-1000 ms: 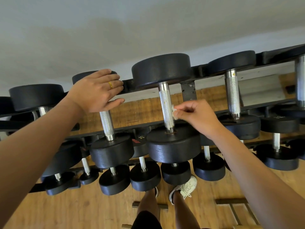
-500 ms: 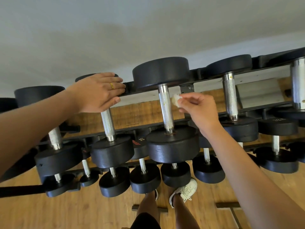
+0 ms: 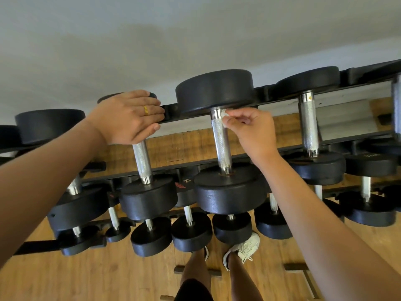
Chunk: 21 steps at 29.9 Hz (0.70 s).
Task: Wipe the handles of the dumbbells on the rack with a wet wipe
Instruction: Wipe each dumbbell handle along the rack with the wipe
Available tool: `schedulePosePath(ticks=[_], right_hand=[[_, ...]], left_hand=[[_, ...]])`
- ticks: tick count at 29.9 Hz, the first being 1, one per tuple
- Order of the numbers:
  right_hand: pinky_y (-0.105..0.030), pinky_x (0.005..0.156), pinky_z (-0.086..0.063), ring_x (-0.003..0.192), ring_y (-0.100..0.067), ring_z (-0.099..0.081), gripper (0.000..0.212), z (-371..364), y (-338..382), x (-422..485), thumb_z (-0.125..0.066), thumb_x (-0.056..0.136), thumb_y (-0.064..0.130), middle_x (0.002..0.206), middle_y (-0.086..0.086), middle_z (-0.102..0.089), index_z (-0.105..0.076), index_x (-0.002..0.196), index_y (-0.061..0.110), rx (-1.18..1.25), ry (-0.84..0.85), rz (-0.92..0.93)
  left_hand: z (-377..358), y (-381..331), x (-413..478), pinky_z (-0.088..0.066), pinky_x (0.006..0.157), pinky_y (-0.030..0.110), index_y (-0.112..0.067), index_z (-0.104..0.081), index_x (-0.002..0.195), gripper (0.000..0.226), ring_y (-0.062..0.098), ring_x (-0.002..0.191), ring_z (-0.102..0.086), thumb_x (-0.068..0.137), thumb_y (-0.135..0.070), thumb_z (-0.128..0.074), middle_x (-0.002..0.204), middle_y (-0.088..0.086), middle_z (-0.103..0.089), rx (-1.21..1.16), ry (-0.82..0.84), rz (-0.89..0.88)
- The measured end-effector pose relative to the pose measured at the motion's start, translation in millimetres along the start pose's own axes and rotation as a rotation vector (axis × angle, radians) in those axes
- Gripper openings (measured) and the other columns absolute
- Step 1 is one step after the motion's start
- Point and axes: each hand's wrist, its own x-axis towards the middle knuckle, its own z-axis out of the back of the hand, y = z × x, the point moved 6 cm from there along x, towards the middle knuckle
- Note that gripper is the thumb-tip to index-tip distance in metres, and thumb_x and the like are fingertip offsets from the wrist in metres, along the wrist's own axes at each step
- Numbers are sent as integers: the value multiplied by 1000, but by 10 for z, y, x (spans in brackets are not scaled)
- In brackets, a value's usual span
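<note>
Two hands are working at the rack's (image 3: 351, 114) top tier. Right hand (image 3: 251, 131) fingers (image 3: 236, 115) are pinching a wadded wet wipe (image 3: 223, 115) against the centre dumbbell handle's (image 3: 220, 142) far end. Left hand (image 3: 128, 118) is resting on the neighbouring dumbbell (image 3: 149, 196), fingers pressed together. Wiping well is calling for full-length, all-round strokes.

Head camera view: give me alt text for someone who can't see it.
A person's right-hand grip pinches a white wipe against the top of a dumbbell handle on a rack. The left-hand grip rests on the far end of the next dumbbell.
</note>
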Motion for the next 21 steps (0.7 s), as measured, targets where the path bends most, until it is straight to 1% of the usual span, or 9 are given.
schedulePosePath(ticks=[3,6,13,16,18,21], right_hand=[[-33,90,-59,92,-6,-72,20,34,-44,-146,-76,86,9,103,2,-76,-76,106,12,-137,82,43],[-34,88,-59,90,-4,-72,19,68,-104,-278,-76,86,9,101,4,-76,-77,104,13,-222,106,75],[-21,87,-57,88,-1,-71,19,31,53,-65,-78,84,8,97,6,-75,-78,102,12,-204,97,67],[-11,84,-53,87,4,-70,16,80,-11,-173,-81,81,7,98,5,-76,-79,96,14,-264,177,41],[-8,85,-50,86,7,-69,14,119,-97,-291,-83,78,10,98,6,-76,-79,90,17,-349,271,-2],[-16,91,-49,88,6,-66,11,159,-236,-410,-85,77,19,90,17,-73,-79,85,23,-478,417,-105]], left_hand=[[8,-4,-12,-37,115,48,0,-74,117,51,36,120,-66,109,-31,-35,119,18,-73,6,-15,-8],[4,-4,-13,-39,113,48,0,-75,116,48,36,118,-67,108,-30,-38,117,18,-74,32,-47,-19],[4,-1,-24,-40,113,49,1,-74,117,47,36,118,-67,109,-28,-38,118,18,-74,21,-60,-8],[12,-15,-20,-38,114,48,1,-74,116,48,36,118,-67,109,-28,-36,118,18,-74,23,-67,-14],[12,-14,-23,-37,114,47,1,-74,116,48,36,118,-67,109,-27,-36,118,18,-73,27,-69,-19],[9,-16,-25,-37,114,48,1,-74,115,47,36,118,-67,109,-27,-37,117,18,-73,31,-69,-22]])
